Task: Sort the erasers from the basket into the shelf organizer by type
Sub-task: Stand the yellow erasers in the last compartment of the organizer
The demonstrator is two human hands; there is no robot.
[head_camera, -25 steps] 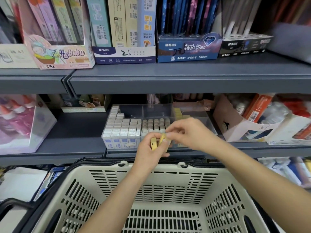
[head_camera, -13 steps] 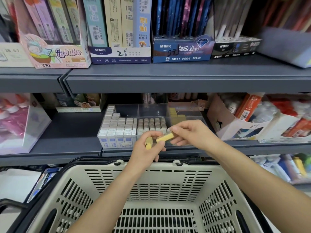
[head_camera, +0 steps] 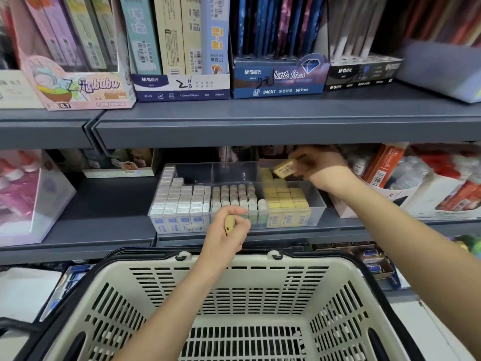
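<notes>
Nearest: cream shopping basket [head_camera: 299, 261], slotted walls, dark rim and handles, fills the bottom of the view. Both forearms reach across it.

Left hand [head_camera: 225, 239] sits just past the basket's far rim, in front of the organizer's near wall. Its fingers [head_camera: 235, 211] are curled in and pinch a small yellow eraser [head_camera: 229, 225] against the thumb. The eraser stands on end with a dark mark on its side.

Next out: clear shelf organizer [head_camera: 318, 212] on the middle shelf [head_camera: 112, 209], three lanes side by side.
- left lane: white erasers [head_camera: 179, 201] in blue-printed sleeves, packed rows, reaching furthest back along the left wall
- middle lane: rounded off-white erasers [head_camera: 234, 195], upright
- right lane: yellow erasers [head_camera: 285, 200], stacked tight

Right hand [head_camera: 324, 169] is further in, under the upper shelf [head_camera: 260, 121], over the far end of the right lane. Thumb and fingers [head_camera: 303, 155] are pressed onto a second yellow eraser [head_camera: 285, 170], pinching it. It is tilted, with its barcode label facing the camera. It's above the yellow stack; can't tell if it touches.

Flanking the organizer on the same shelf: clear box [head_camera: 39, 199] of pink bottles to the left, white carton [head_camera: 341, 208] with orange packs to the right.

Farthest, along the upper shelf from left to right: pink display box [head_camera: 78, 84], M&G 2HB box [head_camera: 182, 87], blue Little Star box [head_camera: 278, 79], black M&G box [head_camera: 361, 71]. All hold upright packs.
</notes>
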